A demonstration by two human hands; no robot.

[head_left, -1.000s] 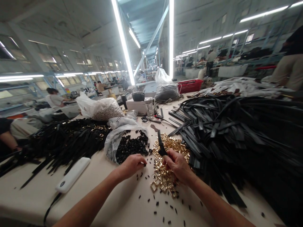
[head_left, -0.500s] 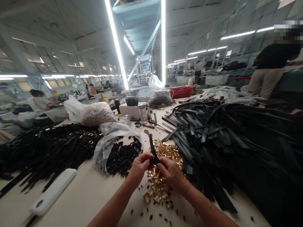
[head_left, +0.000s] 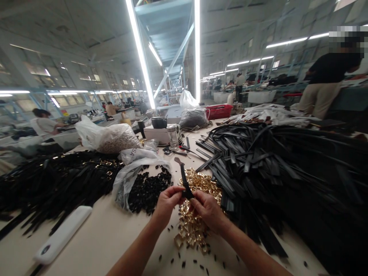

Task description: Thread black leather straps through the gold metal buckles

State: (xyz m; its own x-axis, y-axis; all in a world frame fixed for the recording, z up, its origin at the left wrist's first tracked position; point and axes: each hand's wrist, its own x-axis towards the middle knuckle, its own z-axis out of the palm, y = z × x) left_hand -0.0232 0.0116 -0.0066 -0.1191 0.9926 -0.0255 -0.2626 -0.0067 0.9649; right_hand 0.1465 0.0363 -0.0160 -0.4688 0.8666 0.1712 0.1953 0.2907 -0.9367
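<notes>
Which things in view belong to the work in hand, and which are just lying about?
Part of it, by the look:
black strap, in left hand and right hand
gold buckles under the hands
small black loops
strap pile on the right

Probably just lying about:
white corded device
glass jar
red basket

The strap [head_left: 184, 177] is black and narrow, and its far tip is wider and brownish. Its near part is held between the left hand [head_left: 169, 202] and the right hand [head_left: 207, 210]; there it is too dark for details. From the hands it extends to the far side, inclined slightly left.
</notes>
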